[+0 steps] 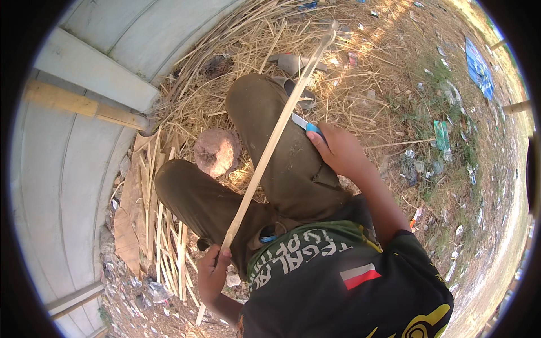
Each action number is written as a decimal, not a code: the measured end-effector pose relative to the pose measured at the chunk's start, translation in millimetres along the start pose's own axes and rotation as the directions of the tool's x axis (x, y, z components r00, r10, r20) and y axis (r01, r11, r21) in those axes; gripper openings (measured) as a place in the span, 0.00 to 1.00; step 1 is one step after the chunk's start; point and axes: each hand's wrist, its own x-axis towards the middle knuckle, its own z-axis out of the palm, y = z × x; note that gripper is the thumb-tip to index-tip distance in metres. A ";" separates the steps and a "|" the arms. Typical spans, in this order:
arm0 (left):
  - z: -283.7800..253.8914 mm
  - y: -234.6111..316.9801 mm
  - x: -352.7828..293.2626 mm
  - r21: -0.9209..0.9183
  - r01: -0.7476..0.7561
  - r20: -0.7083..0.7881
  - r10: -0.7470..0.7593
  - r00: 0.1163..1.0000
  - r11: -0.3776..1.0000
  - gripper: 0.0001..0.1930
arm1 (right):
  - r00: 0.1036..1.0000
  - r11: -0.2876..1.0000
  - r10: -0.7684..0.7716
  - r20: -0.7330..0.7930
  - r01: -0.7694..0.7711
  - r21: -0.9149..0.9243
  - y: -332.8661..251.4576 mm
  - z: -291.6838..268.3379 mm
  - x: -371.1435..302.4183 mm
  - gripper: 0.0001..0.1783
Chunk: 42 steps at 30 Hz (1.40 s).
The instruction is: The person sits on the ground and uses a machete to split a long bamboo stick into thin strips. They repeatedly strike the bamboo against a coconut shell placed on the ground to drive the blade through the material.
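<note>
The left hand (213, 270) pinches the near end of a long bamboo strip (276, 138), which slants up and away over the knee. The right hand (337, 151), closed around a blue-handled knife (307, 125), meets it mid-length.

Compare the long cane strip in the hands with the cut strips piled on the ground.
The long strip is one piece, slanted across the knee, gripped by the left hand, the right hand's knife at it. The piled strips are shorter, many, lying loose. Both are pale and thin.
</note>
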 end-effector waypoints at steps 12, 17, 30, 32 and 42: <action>89.9 62.8 96.6 -0.250 -0.217 0.030 0.231 0.972 0.944 0.21 | 0.975 0.975 -0.212 0.063 0.207 0.077 -41.2 20.0 12.1 0.24; 87.4 51.6 99.8 -0.286 -0.199 0.076 0.230 0.970 0.937 0.19 | 0.940 0.937 -0.317 0.127 0.332 -0.114 -46.9 15.7 8.0 0.22; 95.5 66.1 99.5 -0.081 -0.351 -0.064 0.347 0.936 0.933 0.20 | 0.987 0.962 -0.160 -0.016 0.152 -0.227 -53.9 27.0 -0.3 0.22; 98.6 70.4 100.0 -0.082 -0.369 -0.056 0.365 0.929 0.926 0.20 | 0.983 0.956 -0.147 -0.111 0.112 -0.272 -42.8 23.1 8.7 0.22; 95.8 68.8 101.8 -0.099 -0.364 0.023 0.368 0.930 0.926 0.23 | 0.955 0.990 0.087 -0.285 -0.115 -0.085 -14.1 -26.6 78.1 0.27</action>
